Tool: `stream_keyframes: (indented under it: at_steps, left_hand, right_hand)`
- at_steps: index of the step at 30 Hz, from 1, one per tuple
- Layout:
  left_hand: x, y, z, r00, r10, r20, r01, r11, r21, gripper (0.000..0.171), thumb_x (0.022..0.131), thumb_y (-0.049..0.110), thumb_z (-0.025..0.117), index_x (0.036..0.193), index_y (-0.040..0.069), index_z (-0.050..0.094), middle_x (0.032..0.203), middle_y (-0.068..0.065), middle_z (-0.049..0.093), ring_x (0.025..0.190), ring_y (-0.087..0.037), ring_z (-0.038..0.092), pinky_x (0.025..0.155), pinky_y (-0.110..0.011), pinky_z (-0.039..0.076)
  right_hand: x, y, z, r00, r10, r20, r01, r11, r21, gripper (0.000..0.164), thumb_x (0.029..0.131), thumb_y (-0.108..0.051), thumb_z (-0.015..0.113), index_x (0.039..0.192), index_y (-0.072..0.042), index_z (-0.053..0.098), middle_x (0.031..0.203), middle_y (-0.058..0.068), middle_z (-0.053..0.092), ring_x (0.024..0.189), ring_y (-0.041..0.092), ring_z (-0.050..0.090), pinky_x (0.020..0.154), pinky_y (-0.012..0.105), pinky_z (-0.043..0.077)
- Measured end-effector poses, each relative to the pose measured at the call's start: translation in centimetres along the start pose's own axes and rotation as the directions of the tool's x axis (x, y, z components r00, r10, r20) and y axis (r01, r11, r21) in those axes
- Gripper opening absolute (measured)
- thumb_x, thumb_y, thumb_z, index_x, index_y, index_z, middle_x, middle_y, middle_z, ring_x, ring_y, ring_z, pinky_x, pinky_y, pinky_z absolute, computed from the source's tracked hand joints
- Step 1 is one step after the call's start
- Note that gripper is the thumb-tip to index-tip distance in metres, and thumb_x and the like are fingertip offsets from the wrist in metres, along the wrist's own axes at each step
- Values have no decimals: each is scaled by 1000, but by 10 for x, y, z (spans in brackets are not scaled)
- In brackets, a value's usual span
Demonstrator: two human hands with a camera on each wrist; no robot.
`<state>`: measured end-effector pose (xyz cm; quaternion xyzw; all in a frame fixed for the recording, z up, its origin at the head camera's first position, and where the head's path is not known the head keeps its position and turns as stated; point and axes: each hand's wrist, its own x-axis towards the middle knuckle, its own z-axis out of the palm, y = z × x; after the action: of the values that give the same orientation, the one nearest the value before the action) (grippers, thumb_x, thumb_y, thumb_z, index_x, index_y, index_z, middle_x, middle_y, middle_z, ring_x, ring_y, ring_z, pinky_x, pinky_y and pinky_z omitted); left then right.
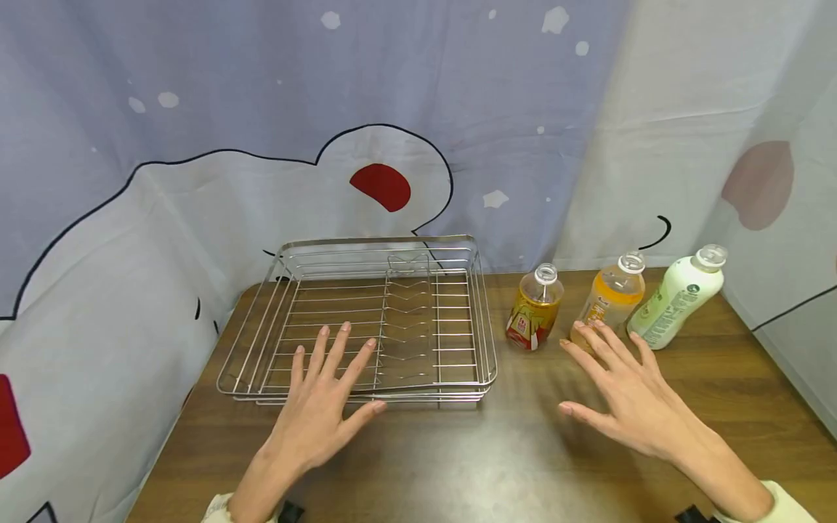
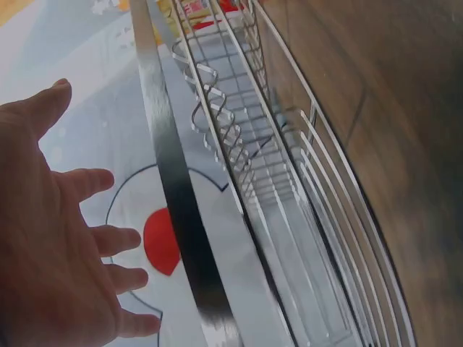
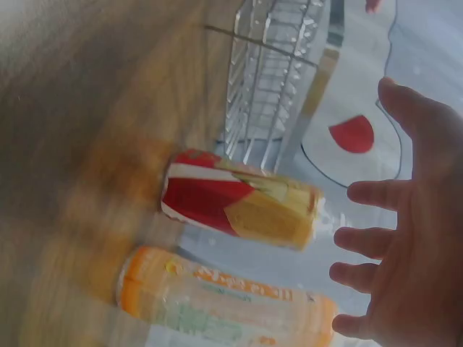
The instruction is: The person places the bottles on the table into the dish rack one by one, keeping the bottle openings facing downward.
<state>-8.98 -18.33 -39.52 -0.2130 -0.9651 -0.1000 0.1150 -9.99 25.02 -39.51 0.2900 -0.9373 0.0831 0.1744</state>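
My left hand (image 1: 317,414) hovers over the front edge of a metal wire dish rack (image 1: 451,349), fingers spread and holding nothing. In the left wrist view the rack's flat rim band (image 2: 173,181) passes close beside the fingers. Fingers also spread, my right hand (image 1: 631,403) is in front of the bottles and grips nothing. Nearest the rack stands a bottle with a red and yellow label (image 1: 532,312). Beside it is a clear bottle with an orange label (image 1: 611,290), its lower part hidden by my fingertips. A white and green bottle (image 1: 676,301) stands farthest right.
Everything stands on a brown wooden table (image 1: 471,457). Behind it and along both sides hangs a printed cloth (image 1: 510,145) in blue-grey and white. The rack takes up the back left of the table, the bottles the back right.
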Motion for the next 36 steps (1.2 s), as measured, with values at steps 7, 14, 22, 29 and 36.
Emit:
stream_keyframes:
  at_steps: [7,14,22,29,36]
  left_hand:
    - [0,-12,-12,999,-52,-6,52,999,1,82,93,61,56,159,26,22,164,-15,7,149,-38,-3,110,-72,8]
    - [-4,-31,-24,994,-101,-46,100,995,-10,81,94,56,58,159,23,22,163,-18,9,148,-42,0,110,-72,8]
    - [-12,-58,-36,983,-156,-97,151,987,-62,82,96,54,57,160,21,19,162,-22,9,146,-47,5,109,-74,7]
    - [-19,-86,-38,969,-215,-124,205,975,-89,80,97,50,58,159,15,21,159,-28,13,143,-53,7,104,-76,10]
    - [-27,-108,-36,952,-290,-98,277,952,-131,79,99,47,56,159,14,18,157,-33,12,142,-55,5,104,-76,8]
  right_hand:
    - [0,13,-15,998,46,-48,-45,999,18,77,83,-57,70,140,-8,52,150,19,40,138,42,31,109,69,15]
    - [-1,32,-31,988,102,-115,-100,995,29,76,83,-53,72,139,-5,52,150,23,38,140,42,31,110,68,15]
    - [-7,60,-45,964,164,-209,-157,986,53,78,84,-56,70,136,-2,51,146,23,41,137,42,33,109,68,17]
    - [-15,87,-56,926,304,-226,-294,953,77,78,85,-49,71,139,1,45,150,27,34,142,45,24,108,70,15]
    - [-22,105,-58,875,415,-250,-397,910,122,89,88,-56,65,143,8,37,154,32,24,142,50,19,111,71,9]
